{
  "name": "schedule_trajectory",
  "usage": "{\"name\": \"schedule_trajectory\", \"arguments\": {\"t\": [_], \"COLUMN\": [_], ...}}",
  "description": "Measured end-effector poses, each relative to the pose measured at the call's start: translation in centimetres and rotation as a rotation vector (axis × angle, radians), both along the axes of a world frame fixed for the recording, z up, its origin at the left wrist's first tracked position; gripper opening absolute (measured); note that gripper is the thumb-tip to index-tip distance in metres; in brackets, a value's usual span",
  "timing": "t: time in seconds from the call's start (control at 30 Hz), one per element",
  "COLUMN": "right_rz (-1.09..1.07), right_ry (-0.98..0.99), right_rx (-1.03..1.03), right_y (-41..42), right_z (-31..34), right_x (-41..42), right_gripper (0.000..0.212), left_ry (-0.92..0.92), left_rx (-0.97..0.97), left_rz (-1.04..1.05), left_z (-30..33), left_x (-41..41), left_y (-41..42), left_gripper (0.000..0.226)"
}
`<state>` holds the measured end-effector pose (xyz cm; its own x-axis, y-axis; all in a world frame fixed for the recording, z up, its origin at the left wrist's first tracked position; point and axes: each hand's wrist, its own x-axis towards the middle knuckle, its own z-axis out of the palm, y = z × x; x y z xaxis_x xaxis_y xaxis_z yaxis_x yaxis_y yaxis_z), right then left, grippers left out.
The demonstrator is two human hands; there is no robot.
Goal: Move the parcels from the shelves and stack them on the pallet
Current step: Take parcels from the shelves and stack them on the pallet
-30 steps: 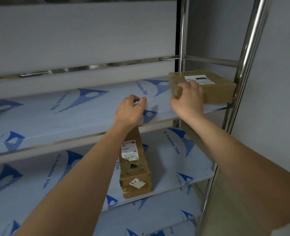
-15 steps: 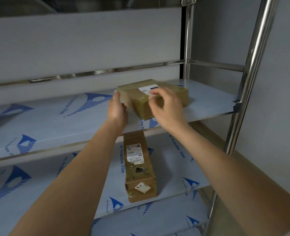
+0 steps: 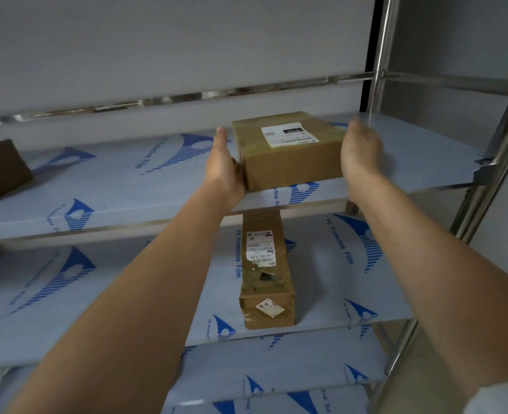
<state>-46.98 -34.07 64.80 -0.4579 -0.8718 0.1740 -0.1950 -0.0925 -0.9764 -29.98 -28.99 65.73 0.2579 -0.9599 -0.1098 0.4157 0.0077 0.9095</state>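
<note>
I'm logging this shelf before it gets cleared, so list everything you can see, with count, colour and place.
Flat parcel: one, brown with a white label, upper shelf near its front edge, between both hands.
Long parcel: one, brown with white labels, lower shelf, lying front to back.
Dark parcel: one, brown, upper shelf at far left, partly cut off.
Shelves: white film with blue print, on a metal rack.
Rack posts: silver metal, right side.
Left hand: one, open, against the flat parcel's left side.
Right hand: one, open, at its right side.
</note>
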Motion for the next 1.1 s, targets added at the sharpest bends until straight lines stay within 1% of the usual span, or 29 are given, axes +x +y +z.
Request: {"name": "schedule_trajectory", "arguments": {"t": [0.07,0.1,0.13,0.17,0.27,0.33,0.43,0.5,0.6,0.63,0.7,0.73,0.83,0.87,0.93,0.97,1.0,1.03,1.1], "right_rz": [0.046,0.064,0.087,0.103,0.171,0.212,0.247,0.247,0.292,0.309,0.345,0.362,0.438,0.497,0.635,0.681,0.729,0.789,0.877], "right_ry": [0.072,0.089,0.087,0.077,0.048,-0.043,-0.178,-0.239,-0.277,-0.289,-0.312,-0.315,-0.291,-0.296,-0.297,-0.293,-0.274,-0.25,-0.195], "right_rx": [0.037,0.017,-0.003,-0.017,-0.002,0.03,0.068,0.056,-0.02,-0.046,-0.091,-0.105,-0.092,-0.053,0.056,0.108,0.147,0.165,0.173], "right_y": [0.0,0.0,0.2,0.5,1.9,3.1,4.9,6.3,8.7,9.7,11.6,12.8,16.6,18.1,20.7,21.4,22.8,25.1,29.5], "right_z": [-0.1,-0.4,-0.6,-0.7,-0.2,0.3,0.9,1.4,2.4,2.8,3.1,3.3,3.5,3.4,3.1,2.5,2.0,1.8,1.3], "right_x": [0.0,0.1,0.1,0.1,-0.2,-0.4,0.0,1.3,4.9,6.3,9.6,11.3,17.2,19.4,24.2,26.9,29.5,31.8,36.5], "right_gripper": [0.045,0.04,0.032,0.028,0.031,0.029,0.018,0.017,0.03,0.028,0.007,0.003,0.015,0.028,0.079,0.098,0.105,0.1,0.075], "left_ry": [-0.042,-0.076,-0.096,-0.119,-0.199,-0.244,-0.246,-0.214,-0.2,-0.203,-0.199,-0.2,-0.264,-0.266,-0.241,-0.236,-0.239,-0.243,-0.272], "left_rx": [-0.01,-0.003,0.008,0.013,0.023,0.041,0.028,-0.001,-0.07,-0.089,-0.099,-0.098,-0.104,-0.107,-0.115,-0.113,-0.108,-0.098,-0.058], "left_rz": [-0.008,-0.012,-0.01,0.001,0.01,0.0,-0.012,-0.01,0.038,0.058,0.105,0.132,0.242,0.278,0.335,0.361,0.394,0.437,0.534], "left_z": [0.2,0.4,0.4,0.3,0.3,0.5,0.5,0.7,1.5,2.0,2.7,2.7,2.0,1.4,0.4,-0.1,-0.6,-0.9,-1.4], "left_x": [0.0,-0.1,-0.2,-0.1,-0.1,-0.1,0.6,1.9,5.1,6.4,9.4,11.2,17.5,19.8,24.6,26.9,29.1,31.2,35.0], "left_y": [0.3,0.6,0.7,0.7,1.1,2.0,4.0,5.5,8.0,9.2,11.6,12.9,17.1,18.9,23.3,25.7,28.2,30.9,36.4], "left_gripper": [0.066,0.069,0.067,0.059,0.034,0.02,0.011,0.015,0.027,0.026,0.022,0.025,0.04,0.045,0.052,0.056,0.059,0.06,0.055]}}
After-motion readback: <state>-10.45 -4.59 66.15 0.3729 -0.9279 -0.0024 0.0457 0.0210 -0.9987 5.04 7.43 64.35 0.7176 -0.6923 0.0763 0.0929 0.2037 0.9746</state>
